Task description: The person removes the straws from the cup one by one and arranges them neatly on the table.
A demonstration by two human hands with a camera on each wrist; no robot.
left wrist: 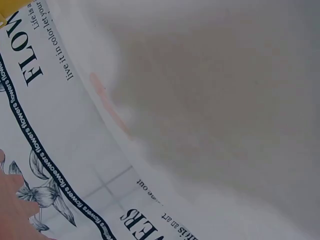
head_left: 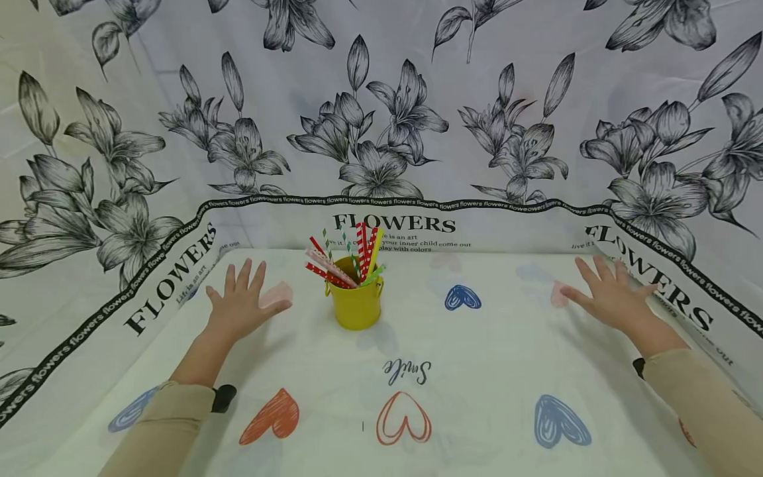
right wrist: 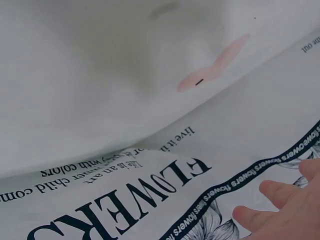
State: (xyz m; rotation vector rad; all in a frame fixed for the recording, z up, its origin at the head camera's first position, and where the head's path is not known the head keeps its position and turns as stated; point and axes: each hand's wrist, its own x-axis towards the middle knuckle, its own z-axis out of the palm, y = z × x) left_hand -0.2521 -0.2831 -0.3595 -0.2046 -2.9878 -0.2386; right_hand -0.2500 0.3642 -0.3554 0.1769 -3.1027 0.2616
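While your left hand (head_left: 241,305) is spread, released, at 9 o'clock from the bucket (head_left: 356,310) of straws (head_left: 361,248), your right hand (head_left: 620,301), also released, is at 3 o'clock.

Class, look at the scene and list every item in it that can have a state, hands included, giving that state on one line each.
Yellow pail: upright, filled with straws
Drinking straws: standing in the pail, leaning at differing angles
Left hand: fingers spread, holding nothing
Right hand: fingers spread, holding nothing
Heart-printed tablecloth: spread out
Flower-printed cloth: hanging behind
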